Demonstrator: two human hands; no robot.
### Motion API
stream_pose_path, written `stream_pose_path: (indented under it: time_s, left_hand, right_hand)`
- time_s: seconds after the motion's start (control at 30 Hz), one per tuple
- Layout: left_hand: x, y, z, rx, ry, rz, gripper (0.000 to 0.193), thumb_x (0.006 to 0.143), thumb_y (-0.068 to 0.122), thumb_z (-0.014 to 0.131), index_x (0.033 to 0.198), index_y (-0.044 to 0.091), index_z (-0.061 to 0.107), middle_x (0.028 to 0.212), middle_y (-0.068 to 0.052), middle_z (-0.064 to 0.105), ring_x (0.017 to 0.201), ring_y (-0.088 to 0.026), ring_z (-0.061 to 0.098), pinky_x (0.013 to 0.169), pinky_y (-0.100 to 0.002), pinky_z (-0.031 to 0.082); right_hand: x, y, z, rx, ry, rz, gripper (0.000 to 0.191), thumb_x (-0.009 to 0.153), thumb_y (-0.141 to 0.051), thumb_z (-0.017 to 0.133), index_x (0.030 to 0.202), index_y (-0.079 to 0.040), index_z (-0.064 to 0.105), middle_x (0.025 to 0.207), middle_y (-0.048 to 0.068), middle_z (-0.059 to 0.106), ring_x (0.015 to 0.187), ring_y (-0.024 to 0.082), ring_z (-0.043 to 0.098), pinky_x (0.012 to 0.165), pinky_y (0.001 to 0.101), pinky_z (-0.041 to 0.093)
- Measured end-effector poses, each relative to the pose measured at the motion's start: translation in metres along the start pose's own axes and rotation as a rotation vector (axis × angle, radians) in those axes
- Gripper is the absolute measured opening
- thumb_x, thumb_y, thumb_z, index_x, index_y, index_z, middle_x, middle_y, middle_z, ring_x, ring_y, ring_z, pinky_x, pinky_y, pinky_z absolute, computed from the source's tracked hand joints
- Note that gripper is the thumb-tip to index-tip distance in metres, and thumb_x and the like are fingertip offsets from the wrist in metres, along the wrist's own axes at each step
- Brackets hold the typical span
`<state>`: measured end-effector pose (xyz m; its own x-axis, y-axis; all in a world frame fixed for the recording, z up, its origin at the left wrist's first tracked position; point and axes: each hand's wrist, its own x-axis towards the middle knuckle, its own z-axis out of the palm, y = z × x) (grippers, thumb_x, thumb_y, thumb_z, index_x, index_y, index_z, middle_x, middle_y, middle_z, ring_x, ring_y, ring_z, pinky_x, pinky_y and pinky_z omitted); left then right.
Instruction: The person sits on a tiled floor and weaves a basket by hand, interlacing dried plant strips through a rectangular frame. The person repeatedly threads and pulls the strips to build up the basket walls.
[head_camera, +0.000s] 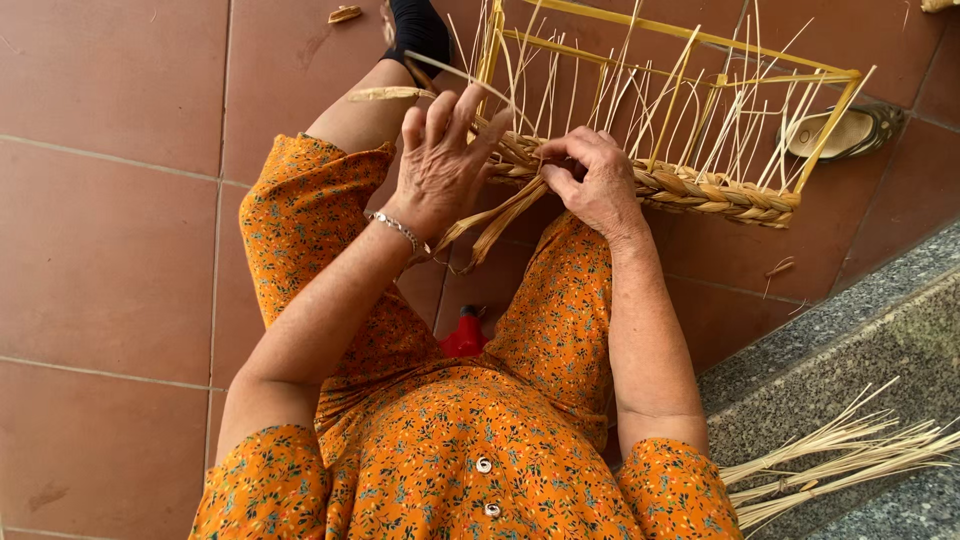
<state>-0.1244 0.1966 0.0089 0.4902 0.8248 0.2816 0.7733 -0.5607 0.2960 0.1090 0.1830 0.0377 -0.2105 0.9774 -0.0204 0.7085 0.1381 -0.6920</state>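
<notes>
Item: part-woven basket (690, 190), upper centre-right of frame, resting on red-brown tiled floor (110, 250); yellow stick frame w/ many thin upright straw stakes, thick braided band woven along near lower edge. Left hand (440, 165), upper centre, silver bracelet (398, 230) at wrist: fingers spread and half-curled, a thin strand running across the fingertips, palm against the braid's left end; grip loose, not fully closed. Right hand (598, 180), just right of it: fingers pinched closed on the braid at the weaving point. Loose straw ends (500, 225) hang down between the two hands, below the braid. Wearer: orange floral dress, seated, legs either side; black sock on foot at top centre. Red object (465, 335) on floor between the legs, centre frame, kind unclear. Sandal (845, 130) upper right, behind basket. Bundle of spare straw (850, 455) lower right, on grey speckled stone step (860, 350). Small scraps of straw on tiles nr. step and top left.
</notes>
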Motion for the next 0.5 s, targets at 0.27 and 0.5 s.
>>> stream_pose_path:
  time_s: [0.27, 0.5]
  left_hand:
    - [-0.016, 0.000, 0.006, 0.069, -0.232, 0.152, 0.015, 0.096, 0.007, 0.071, 0.109, 0.014, 0.065, 0.099, -0.005, 0.062, 0.097, -0.022, 0.060, 0.110, -0.043, 0.047]
    - [-0.009, -0.017, -0.015, -0.297, -0.209, -0.260, 0.034, 0.097, 0.035, 0.076, 0.076, 0.010, 0.066, 0.061, -0.012, 0.067, 0.051, -0.026, 0.064, 0.050, -0.040, 0.051]
  right_hand:
    - [0.004, 0.009, 0.023, 0.077, 0.274, 0.115, 0.014, 0.097, -0.023, 0.080, 0.090, -0.011, 0.074, 0.083, 0.002, 0.072, 0.076, 0.012, 0.067, 0.067, 0.0315, 0.059]
    - [0.011, 0.000, 0.024, 0.135, 0.344, 0.106, 0.011, 0.097, -0.017, 0.080, 0.090, -0.012, 0.073, 0.085, 0.002, 0.074, 0.074, 0.008, 0.069, 0.065, 0.0252, 0.061]
